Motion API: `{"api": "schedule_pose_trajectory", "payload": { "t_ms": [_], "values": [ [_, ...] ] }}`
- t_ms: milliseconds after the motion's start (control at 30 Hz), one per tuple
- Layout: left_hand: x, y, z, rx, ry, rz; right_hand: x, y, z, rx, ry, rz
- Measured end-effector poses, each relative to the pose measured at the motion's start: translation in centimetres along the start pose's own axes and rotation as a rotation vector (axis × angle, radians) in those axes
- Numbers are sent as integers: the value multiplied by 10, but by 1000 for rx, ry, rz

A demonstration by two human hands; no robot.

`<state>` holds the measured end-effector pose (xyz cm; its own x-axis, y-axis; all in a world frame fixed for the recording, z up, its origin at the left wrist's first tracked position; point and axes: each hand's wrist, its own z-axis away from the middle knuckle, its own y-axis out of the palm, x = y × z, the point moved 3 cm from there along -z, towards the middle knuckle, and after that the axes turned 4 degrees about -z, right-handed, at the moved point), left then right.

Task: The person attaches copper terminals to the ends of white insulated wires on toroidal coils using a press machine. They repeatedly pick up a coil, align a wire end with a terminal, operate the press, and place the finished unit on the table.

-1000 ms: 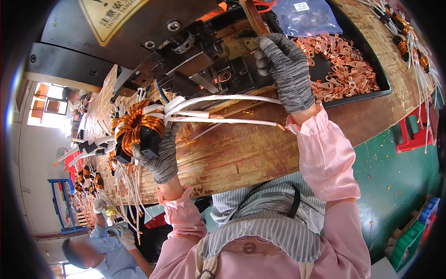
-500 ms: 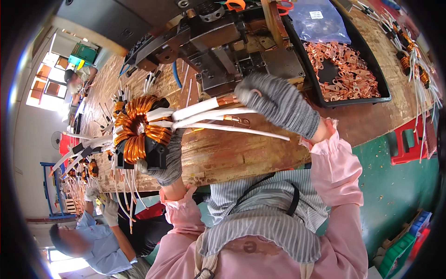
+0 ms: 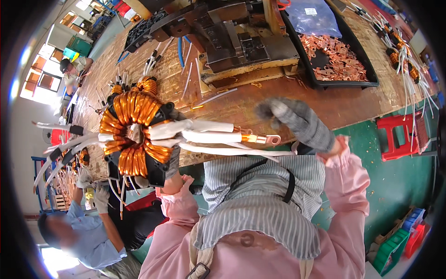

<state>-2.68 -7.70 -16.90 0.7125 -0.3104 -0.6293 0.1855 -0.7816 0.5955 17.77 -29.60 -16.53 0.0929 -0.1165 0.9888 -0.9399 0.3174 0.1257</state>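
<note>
Copper-wound toroid coil [image 3: 132,132] sits at about nine o'clock in our view, raised above the wooden bench [image 3: 297,100] on its black base, with white-sleeved leads [image 3: 209,135] running out from it toward three o'clock. Our left hand [image 3: 173,158] (grey glove, mostly hidden behind the coil) is closed on the underside of the coil and carries it. One lead ends in a copper ring lug [image 3: 262,138] near the centre of the frame. Our right hand [image 3: 297,122], also gloved, hovers just past that lug at roughly two o'clock from it; it is blurred, its fingers loosely curled and holding nothing that we can see. At twelve o'clock stands a metal press fixture [image 3: 237,39], and at one o'clock a black tray [image 3: 346,83] of loose copper lugs. More coils with white leads lie along the bench at ten o'clock. At seven o'clock a co-worker in a blue shirt [image 3: 88,237] handles wires with pale gloves
</note>
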Motion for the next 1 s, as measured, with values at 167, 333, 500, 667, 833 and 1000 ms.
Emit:
{"api": "schedule_pose_trajectory", "payload": {
  "t_ms": [167, 333, 500, 667, 833, 1000],
  "values": [
    [2, 9, 10, -40, -25, -55, -41, 25, 10, 314, -813, 728],
    [2, 8, 16, -79, -43, -116, -71, 35, 25, 328, -695, 594],
    [-11, 14, 31, -118, -65, -198, -82, 37, 34, 422, -104, 6],
    [-9, 28, 58, -87, -138, -220, -55, 16, 53, 309, -314, 197],
    [10, 48, 46, 40, -268, -194, 11, -5, 76, 79, -627, 778],
    [36, 85, 22, 247, -402, -161, -18, 40, 75, 63, -461, 616]
  ]
}}
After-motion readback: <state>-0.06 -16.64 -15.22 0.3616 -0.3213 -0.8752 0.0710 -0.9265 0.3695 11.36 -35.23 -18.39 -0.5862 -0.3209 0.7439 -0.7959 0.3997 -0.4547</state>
